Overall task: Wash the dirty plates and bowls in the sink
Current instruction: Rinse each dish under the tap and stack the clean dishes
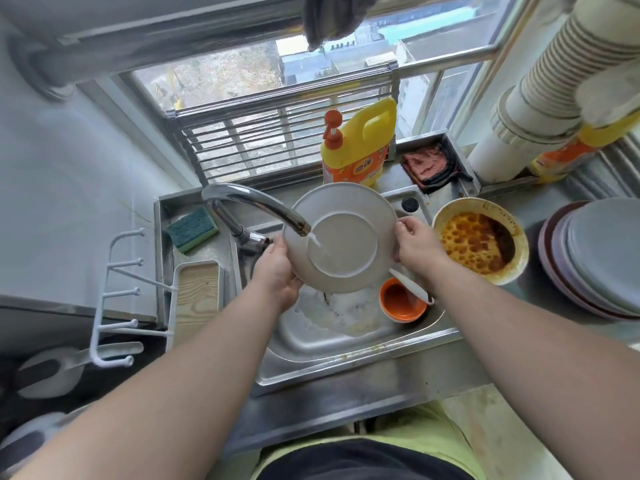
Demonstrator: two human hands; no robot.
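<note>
Plate (341,237), pale grey, underside up, held tilted over sink (346,344) beneath faucet (256,206), water striking its base ring. Left hand (277,268) curled round plate's left rim; right hand (417,244) pinching its right rim. Below plate, inside sink: small orange bowl (401,301) with white utensil. Right of plate on tabletop (540,206): sauce-stained bowl (479,239), then stacked plates (599,258). Behind plate: yellow detergent bottle (356,143). Left of faucet: green sponge (192,228).

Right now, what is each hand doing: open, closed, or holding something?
Left hand: grips the left rim of the plate, held under the running tap.
Right hand: grips the plate's right rim.
</note>
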